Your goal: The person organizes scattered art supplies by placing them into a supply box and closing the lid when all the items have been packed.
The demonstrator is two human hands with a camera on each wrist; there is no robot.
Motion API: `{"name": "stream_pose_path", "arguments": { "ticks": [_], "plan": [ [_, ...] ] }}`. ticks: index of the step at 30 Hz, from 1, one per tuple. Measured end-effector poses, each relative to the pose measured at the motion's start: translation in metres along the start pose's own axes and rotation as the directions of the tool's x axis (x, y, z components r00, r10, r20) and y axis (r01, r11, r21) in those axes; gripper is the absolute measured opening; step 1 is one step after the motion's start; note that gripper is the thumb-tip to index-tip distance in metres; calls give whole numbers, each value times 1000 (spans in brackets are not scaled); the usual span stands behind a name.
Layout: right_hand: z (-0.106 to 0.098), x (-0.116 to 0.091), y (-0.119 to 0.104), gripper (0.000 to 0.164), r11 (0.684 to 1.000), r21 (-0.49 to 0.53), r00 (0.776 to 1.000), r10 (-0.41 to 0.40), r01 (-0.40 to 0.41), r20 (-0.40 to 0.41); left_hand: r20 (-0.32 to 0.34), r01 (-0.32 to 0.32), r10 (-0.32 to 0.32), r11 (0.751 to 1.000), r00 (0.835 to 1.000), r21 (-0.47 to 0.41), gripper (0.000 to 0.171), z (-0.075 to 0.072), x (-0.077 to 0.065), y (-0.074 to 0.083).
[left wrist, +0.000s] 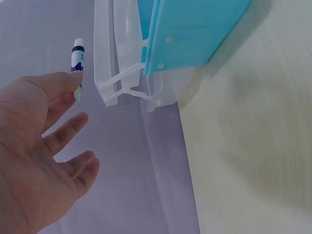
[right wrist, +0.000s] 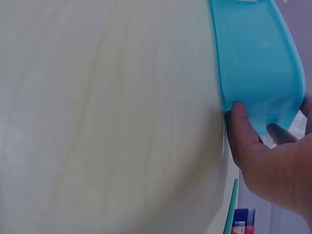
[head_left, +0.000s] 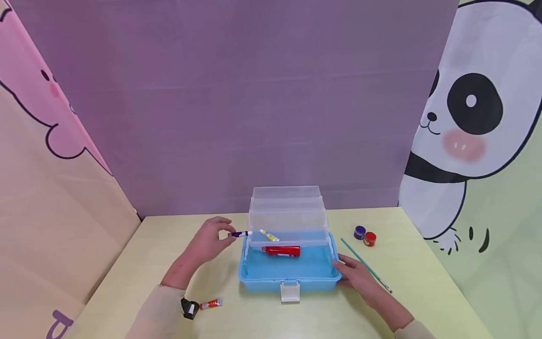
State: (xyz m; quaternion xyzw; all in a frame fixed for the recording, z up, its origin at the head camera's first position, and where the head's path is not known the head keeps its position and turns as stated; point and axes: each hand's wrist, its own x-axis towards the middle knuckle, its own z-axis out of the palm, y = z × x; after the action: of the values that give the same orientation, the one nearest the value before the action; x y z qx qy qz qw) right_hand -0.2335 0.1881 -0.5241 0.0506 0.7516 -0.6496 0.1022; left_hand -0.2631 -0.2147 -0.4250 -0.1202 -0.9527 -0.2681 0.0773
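Note:
My left hand (head_left: 210,239) pinches a small white and dark-blue paint tube (head_left: 240,234) between thumb and forefinger, beside the lid of a blue plastic box. In the left wrist view the tube (left wrist: 78,59) points away from the fingertips, with the other fingers spread loosely. The box (head_left: 290,284) stands open, its clear tiered lid (head_left: 288,207) raised at the back. A red bottle (head_left: 282,251) lies inside, and a yellow paint tube (head_left: 269,235) shows through the clear plastic. My right hand (head_left: 357,277) holds the box's right side, thumb at the rim and fingers against the wall (right wrist: 263,63).
Right of the box, a teal paintbrush (head_left: 366,265) lies slanted on the pale table (head_left: 423,292). Behind it are a blue paint pot (head_left: 359,232) and a red paint pot (head_left: 370,238). An orange-red paint tube (head_left: 211,303) lies front left, near the left wrist.

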Motion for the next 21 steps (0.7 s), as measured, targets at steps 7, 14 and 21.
{"name": "stream_pose_path", "arguments": {
  "ticks": [7, 14, 21],
  "plan": [
    [0, 1, 3, 63, 1000, -9, 1000, -5, 5, -3, 18, 7, -7, 1000, 1000, -1, 18, 5, 8, 6],
    [0, 0, 2, 61, 1000, -8, 1000, 1, -1, -10, 19, -6, 7, 1000, 1000, -12, 19, 10, 13, 13],
    [0, -4, -1, 62, 1000, 0, 1000, -8, 8, -6, 31, -4, 5, 999, 999, -39, 18, 16, 18, 20]
  ]
}}
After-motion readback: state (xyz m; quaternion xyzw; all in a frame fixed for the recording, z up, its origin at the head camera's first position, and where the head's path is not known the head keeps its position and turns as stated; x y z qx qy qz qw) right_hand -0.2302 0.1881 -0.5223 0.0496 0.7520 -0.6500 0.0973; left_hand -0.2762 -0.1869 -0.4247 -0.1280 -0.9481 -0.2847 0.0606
